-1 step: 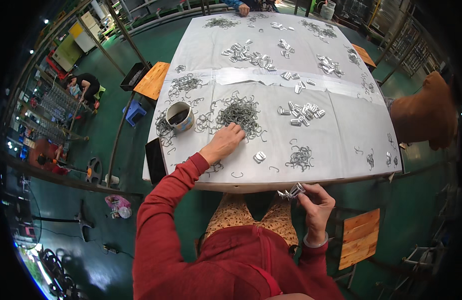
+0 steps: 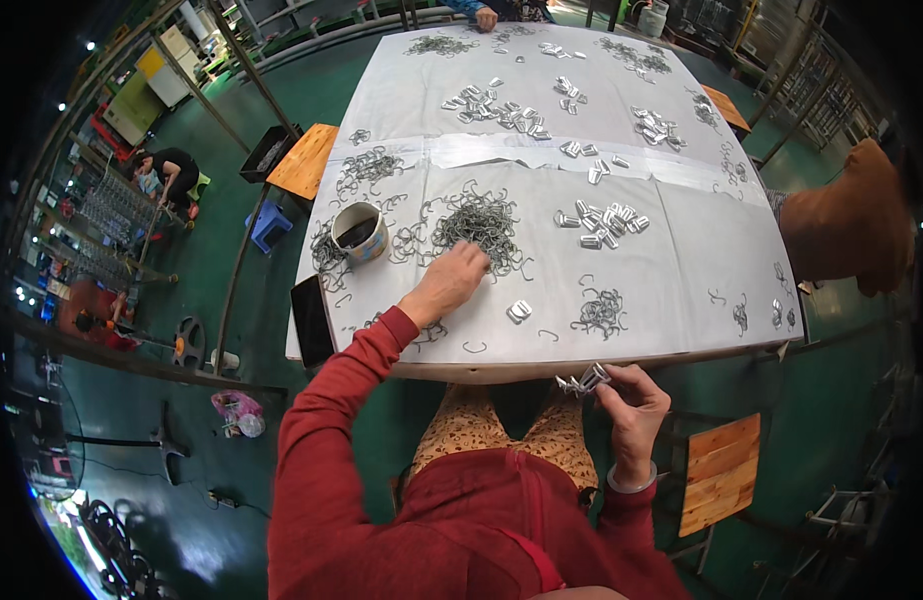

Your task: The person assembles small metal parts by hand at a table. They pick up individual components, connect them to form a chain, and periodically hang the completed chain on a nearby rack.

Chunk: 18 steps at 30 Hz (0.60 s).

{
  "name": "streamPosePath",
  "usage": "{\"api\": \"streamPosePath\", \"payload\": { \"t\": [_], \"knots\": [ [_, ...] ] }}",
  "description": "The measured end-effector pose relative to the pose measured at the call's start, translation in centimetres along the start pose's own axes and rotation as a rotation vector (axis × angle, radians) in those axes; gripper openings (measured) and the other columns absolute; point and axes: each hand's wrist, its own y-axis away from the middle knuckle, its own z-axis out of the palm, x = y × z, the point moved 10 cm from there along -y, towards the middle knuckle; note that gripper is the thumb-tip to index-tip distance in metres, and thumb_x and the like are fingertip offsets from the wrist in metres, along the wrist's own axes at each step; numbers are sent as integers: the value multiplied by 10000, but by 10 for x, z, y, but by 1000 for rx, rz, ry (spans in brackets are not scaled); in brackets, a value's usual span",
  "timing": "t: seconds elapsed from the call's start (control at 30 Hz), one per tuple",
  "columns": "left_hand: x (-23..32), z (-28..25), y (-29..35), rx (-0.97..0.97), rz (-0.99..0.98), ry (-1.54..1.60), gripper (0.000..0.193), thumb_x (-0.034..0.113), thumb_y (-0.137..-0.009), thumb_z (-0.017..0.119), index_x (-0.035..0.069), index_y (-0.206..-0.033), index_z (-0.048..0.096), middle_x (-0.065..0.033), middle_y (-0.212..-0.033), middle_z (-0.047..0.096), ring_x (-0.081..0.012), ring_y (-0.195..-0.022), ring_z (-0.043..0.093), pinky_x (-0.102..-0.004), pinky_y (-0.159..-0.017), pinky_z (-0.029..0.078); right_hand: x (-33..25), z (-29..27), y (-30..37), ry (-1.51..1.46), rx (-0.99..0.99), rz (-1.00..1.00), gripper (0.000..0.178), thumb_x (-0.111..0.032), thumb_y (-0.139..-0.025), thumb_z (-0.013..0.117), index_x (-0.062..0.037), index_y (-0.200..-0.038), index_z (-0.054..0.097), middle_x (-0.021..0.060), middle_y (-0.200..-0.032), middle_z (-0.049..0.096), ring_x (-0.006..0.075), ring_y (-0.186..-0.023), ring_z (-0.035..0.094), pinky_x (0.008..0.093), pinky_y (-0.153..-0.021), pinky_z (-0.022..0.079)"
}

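Note:
My left hand reaches over the table to the near edge of a heaped pile of dark wire hooks. Its fingers are bent together with the tips down among the hooks, so whatever they pinch is hidden. Just off the table's front edge, my right hand grips a few shiny metal buckles between thumb and fingers; thin bits stick out to their left. One loose buckle lies to the right of my left hand. Beyond it is a group of buckles, and a smaller hook pile sits nearer the front.
A white tub with dark contents stands left of the big pile. At the table's left edge lies a black phone. More buckles and hooks are scattered across the white-covered table. Another person's hand works at the far edge.

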Motion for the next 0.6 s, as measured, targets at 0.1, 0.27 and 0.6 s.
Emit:
{"api": "streamPosePath", "payload": {
  "t": [0.1,0.27,0.6],
  "knots": [
    [-11,-36,-10,257,-180,227,72,73,-824,565,27,-878,555,-91,-905,546,-253,-895,513,-339,-726,452,-7,0,7,-25,2,-3,202,123,-749,624,43,-931,659,31,-799,628,78,-720,598,191,-647,475],
    [-76,3,-18,323,-666,1007,161,152,-890,561,20,-981,573,-45,-882,588,-136,-818,568,-263,-610,468,-18,-1,16,14,16,-56,192,113,-754,621,43,-930,655,29,-794,625,84,-713,605,195,-644,482],
    [-89,3,-13,264,-776,1317,237,153,-889,566,-10,-1052,622,-79,-950,621,-142,-842,590,-255,-701,523,-25,11,27,30,-46,-160,226,104,-768,590,28,-971,652,91,-874,654,139,-733,633,212,-624,485]
  ]
}}
